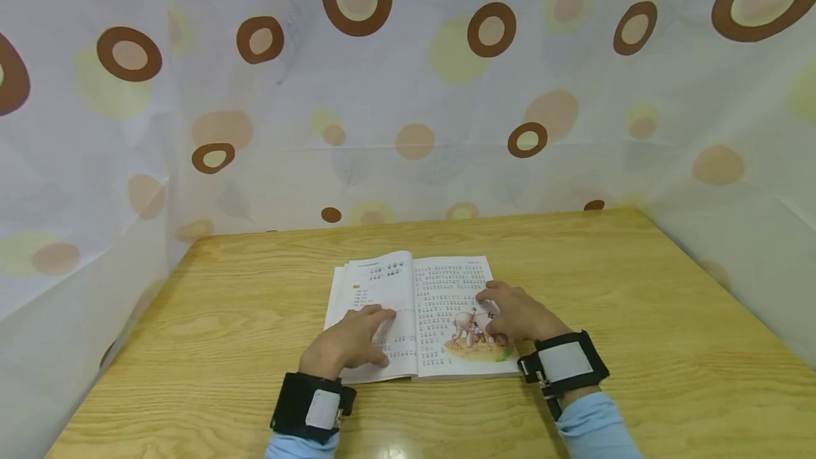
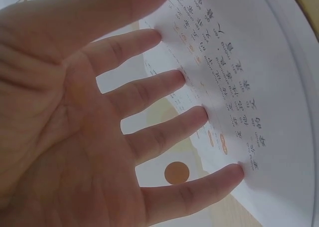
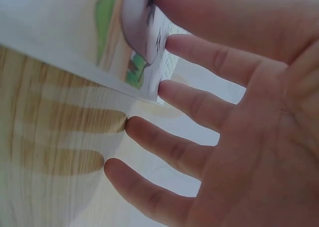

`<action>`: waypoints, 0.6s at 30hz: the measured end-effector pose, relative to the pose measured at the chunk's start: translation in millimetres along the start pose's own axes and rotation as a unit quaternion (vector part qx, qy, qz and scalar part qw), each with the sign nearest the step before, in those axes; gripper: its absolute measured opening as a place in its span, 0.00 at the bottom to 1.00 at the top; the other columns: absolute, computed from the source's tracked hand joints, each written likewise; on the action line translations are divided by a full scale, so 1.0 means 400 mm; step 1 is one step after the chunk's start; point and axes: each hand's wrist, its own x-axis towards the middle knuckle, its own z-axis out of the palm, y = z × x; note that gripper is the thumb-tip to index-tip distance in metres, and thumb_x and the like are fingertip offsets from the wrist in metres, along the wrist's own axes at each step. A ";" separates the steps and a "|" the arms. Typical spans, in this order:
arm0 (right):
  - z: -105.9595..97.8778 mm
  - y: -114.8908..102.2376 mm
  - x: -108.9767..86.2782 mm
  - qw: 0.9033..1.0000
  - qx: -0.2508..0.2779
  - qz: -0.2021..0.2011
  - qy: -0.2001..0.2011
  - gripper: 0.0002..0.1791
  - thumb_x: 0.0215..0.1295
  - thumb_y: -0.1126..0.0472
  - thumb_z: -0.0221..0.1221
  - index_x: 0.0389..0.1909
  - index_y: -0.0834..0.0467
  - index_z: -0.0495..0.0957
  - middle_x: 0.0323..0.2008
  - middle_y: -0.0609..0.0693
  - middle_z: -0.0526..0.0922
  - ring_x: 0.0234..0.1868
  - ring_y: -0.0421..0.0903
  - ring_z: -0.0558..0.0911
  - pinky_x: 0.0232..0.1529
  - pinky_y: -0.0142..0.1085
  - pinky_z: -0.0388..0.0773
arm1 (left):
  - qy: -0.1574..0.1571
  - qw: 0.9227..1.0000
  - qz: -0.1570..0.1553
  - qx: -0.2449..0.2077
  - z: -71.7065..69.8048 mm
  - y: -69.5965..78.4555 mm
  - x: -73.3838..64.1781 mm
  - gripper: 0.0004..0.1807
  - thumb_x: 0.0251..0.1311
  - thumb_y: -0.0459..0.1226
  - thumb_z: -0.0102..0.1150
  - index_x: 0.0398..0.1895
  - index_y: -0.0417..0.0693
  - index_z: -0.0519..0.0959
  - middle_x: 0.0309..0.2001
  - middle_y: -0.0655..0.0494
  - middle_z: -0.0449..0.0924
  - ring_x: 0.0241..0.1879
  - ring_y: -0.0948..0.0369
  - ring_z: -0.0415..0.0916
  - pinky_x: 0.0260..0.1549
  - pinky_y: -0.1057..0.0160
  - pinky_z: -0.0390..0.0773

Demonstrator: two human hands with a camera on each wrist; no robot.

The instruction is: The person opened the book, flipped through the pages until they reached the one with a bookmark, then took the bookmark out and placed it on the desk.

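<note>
An open book lies flat on the wooden table, with printed text on both pages and a colour picture low on its right page. My left hand rests on the left page with its fingers spread. In the left wrist view, the straight fingertips touch the printed paper. Over the right page's outer edge lies my right hand. The right wrist view shows its thumb and two fingers on the page, while the other two fingertips touch the table beside the book. Neither hand grips anything.
The light wooden table reaches back to a pale curtain with brown and yellow circles. This curtain also hangs along the left and right sides. Black straps with white patches wrap both wrists, above light blue sleeves.
</note>
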 end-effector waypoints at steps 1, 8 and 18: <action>0.001 0.002 0.000 1.000 -0.002 -0.001 0.002 0.28 0.44 0.66 0.62 0.51 0.61 0.73 0.61 0.65 0.61 0.57 0.67 0.59 0.45 0.54 0.69 | -0.001 1.000 0.000 0.000 0.001 0.000 0.000 0.39 0.39 0.39 0.71 0.60 0.53 0.67 0.64 0.49 0.60 0.59 0.43 0.55 0.52 0.42 0.66; 0.002 0.008 0.004 0.999 -0.033 0.008 0.011 0.28 0.45 0.62 0.63 0.52 0.58 0.74 0.61 0.62 0.63 0.57 0.68 0.58 0.47 0.66 0.63 | -0.001 1.000 0.001 0.002 0.000 0.002 0.003 0.39 0.40 0.39 0.71 0.60 0.53 0.67 0.64 0.48 0.60 0.59 0.41 0.54 0.51 0.42 0.67; 0.003 0.011 0.011 0.999 -0.035 0.032 0.015 0.19 0.44 0.58 0.66 0.36 0.63 0.73 0.48 0.63 0.71 0.48 0.66 0.66 0.42 0.59 0.70 | -0.004 1.000 -0.001 0.007 0.001 0.001 0.003 0.39 0.40 0.39 0.70 0.61 0.53 0.67 0.64 0.49 0.60 0.60 0.45 0.55 0.51 0.44 0.67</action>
